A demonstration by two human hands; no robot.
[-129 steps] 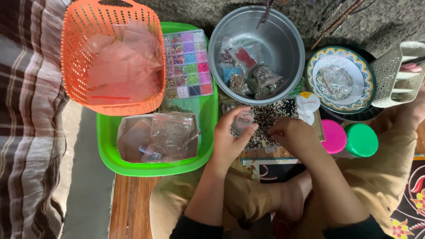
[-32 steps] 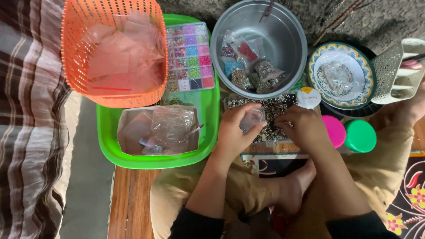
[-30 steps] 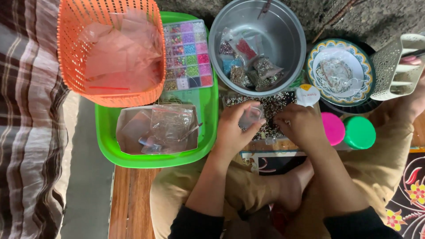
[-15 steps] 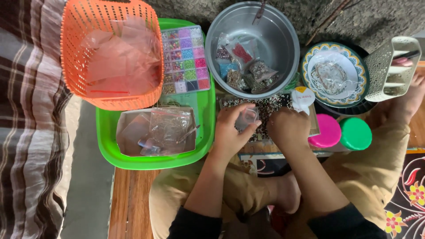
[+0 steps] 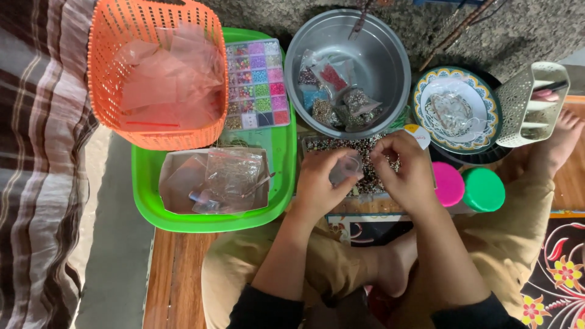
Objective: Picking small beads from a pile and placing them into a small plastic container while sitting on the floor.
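Both hands over bead tray, small clear bag being filled.
Landmark = bead tray (image 5: 359, 159): orange basket (image 5: 152, 73) w/ empty bags far left of it, green tray (image 5: 213, 213) left, metal bowl (image 5: 347, 67) w/ filled bead bags just behind. Left hand (image 5: 323, 183) fingers clamped on small clear bag (image 5: 346, 169) over the tray; right hand (image 5: 405, 170) fingers pinched together at bag mouth, beads too small to tell. Judging: several bags done, many empties left.

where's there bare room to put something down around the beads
Bare: the wooden board below the green plastic tray, and the grey strip beside the striped cloth. Crowded: from the orange basket across the steel bowl to the patterned plate, and around both hands.
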